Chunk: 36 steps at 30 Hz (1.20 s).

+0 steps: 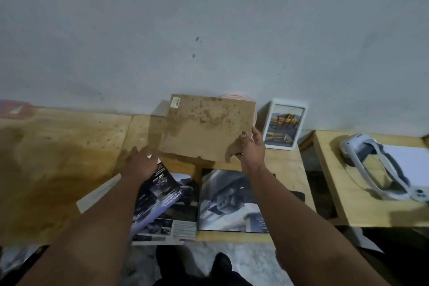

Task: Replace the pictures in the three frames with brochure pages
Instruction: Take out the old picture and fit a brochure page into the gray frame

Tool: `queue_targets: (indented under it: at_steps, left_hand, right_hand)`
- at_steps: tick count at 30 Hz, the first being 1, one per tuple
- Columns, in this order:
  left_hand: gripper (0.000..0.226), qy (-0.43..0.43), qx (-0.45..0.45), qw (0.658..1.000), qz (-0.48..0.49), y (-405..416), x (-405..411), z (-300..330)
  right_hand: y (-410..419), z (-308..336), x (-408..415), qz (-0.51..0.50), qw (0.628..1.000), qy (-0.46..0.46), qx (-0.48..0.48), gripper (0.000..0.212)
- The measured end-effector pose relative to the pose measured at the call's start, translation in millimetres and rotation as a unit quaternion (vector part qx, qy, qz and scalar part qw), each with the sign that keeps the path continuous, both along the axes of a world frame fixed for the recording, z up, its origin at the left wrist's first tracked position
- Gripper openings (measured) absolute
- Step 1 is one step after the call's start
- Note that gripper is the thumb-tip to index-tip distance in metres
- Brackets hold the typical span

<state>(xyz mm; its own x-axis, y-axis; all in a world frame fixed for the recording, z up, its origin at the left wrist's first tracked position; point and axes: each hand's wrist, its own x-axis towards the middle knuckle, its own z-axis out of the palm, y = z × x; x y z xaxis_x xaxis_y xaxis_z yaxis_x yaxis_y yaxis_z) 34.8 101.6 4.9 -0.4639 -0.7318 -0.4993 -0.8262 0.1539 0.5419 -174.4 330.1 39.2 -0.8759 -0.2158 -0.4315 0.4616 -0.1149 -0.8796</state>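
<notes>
Over a plywood surface (58, 158), a person lifts a brown backing board (206, 127), its back to the camera and its long axis running left to right. The right hand (251, 146) grips the board's lower right corner; the left hand (139, 162) reaches with fingers spread, holding nothing. Open brochure pages (229, 202) lie just below. A white frame (284, 123) already showing a page stands at right. The next move probably calls for fitting a page behind this board.

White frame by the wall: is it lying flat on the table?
No, the white frame stands upright against the wall, picture facing out, to the right of the brown board held in the right hand.
</notes>
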Motion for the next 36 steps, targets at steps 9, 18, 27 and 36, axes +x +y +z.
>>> queue_targets:
  at_steps: [9, 18, 27, 36]
  left_hand:
    - [0.026, 0.174, 0.179, 0.962, 0.107, 97.9, -21.9, 10.8]
    - [0.015, 0.064, 0.127, 0.989, -0.029, 193.4, -8.8, -39.4]
    - [0.040, -0.010, 0.112, 0.993, -0.030, 211.3, -0.5, -73.7]
    - [0.040, -0.081, 0.040, 0.992, -0.092, 216.0, -4.0, -78.5]
  right_hand:
    - [113.7, -27.6, 9.8, 0.005, 0.997, -0.010, 0.071, 0.041]
    - [224.5, -87.0, 19.0, 0.138, 0.957, 0.026, 0.255, 0.055]
    - [235.8, -114.1, 8.6, 0.270, 0.893, 0.020, 0.358, 0.056]
    - [228.4, -129.7, 3.2, 0.325, 0.798, 0.068, 0.502, 0.041]
